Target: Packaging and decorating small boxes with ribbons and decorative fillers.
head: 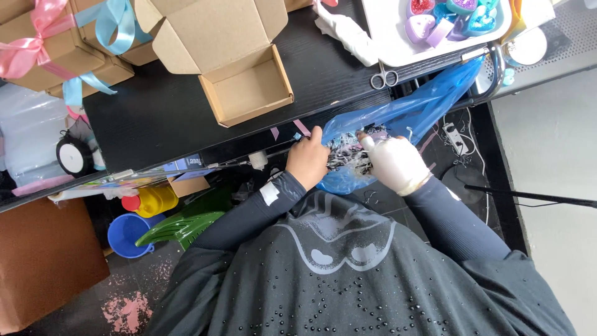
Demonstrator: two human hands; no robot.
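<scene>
Beside the open box (247, 87), hands dig in blue bag (410, 112).

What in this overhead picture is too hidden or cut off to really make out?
- Head view: most of the shredded black-and-white filling, covered by the left hand, the gloved right hand and the blue plastic bag.
- Head view: the heart-shaped pieces in the white tray, cut off by the top edge.
- Head view: the beribboned boxes, cut off at the top-left corner.
- Head view: the open cardboard box shows only its bare bottom.
</scene>
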